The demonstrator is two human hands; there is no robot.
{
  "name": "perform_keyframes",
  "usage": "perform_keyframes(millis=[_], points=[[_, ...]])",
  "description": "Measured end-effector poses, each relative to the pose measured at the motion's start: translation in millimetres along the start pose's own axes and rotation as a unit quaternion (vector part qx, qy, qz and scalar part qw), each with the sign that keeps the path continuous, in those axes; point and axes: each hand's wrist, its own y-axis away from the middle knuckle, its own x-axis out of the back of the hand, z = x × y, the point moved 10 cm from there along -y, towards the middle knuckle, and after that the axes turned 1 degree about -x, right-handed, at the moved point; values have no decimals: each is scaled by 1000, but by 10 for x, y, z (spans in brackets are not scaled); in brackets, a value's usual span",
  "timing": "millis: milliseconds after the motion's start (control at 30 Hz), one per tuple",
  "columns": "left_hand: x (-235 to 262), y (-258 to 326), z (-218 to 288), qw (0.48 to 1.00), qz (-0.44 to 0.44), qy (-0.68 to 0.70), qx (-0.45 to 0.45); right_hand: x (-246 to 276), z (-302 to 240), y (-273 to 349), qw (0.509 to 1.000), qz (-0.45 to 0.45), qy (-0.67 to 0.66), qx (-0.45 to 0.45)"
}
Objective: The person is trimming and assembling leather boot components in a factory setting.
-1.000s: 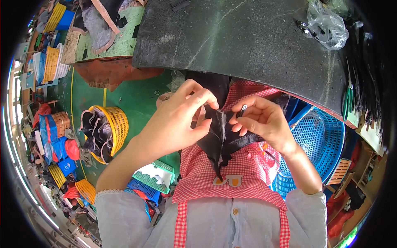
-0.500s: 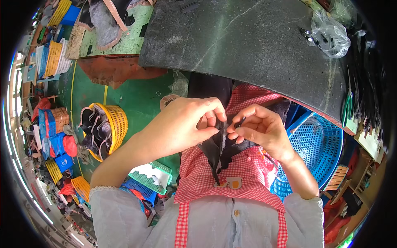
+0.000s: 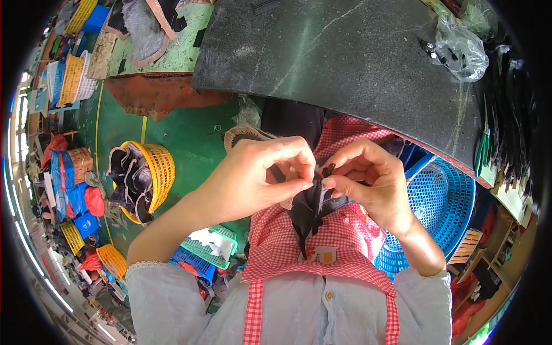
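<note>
Over my lap, my left hand (image 3: 253,175) pinches the upper end of a black zipper (image 3: 306,215) between thumb and fingertips. The zipper tape hangs down in a point over the red checked apron (image 3: 276,247). Close against that end, my right hand (image 3: 376,190) grips a small black piece, which looks like a zipper slider (image 3: 328,169), between thumb and index finger. The zipper seems joined to a dark shoe or boot upper with a tan stitched edge (image 3: 248,134), which shows beyond my left hand and is mostly hidden by it.
A dark stone-like tabletop (image 3: 339,52) lies ahead, with a clear plastic bag (image 3: 462,49) of small black pieces at its right. Black strips (image 3: 512,109) hang beyond green-handled scissors (image 3: 483,150). A blue basket (image 3: 440,195) stands right; a yellow basket (image 3: 162,178) of dark uppers stands left.
My right hand has moved left and slightly up, bringing the small black piece against the zipper end. More of the tan-edged upper shows beyond my left hand.
</note>
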Motion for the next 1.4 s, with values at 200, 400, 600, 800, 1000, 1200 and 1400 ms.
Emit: perform_keyframes(millis=[200,400,600,800,1000,1200,1400], points=[[-26,-1,22,1000,-10,-9,6,17,-313,25,993,27,75,92],[-33,29,14,999,9,27,-32,-80,-220,37,989,3,139,56],[-21,17,0,998,11,69,10,-107,-283,49,979,15,189,78],[-40,10,-71,997,1,77,29,-155,-253,102,970,2,226,85],[-42,-70,-38,995,-84,-40,-28,-196,-130,136,982,-3,172,77],[7,86,-172,996,-83,-9,43,941,308,396,904,202,359,-114],[-110,78,-206,992,-97,48,71,1637,1007,413,950,286,124,-9]])
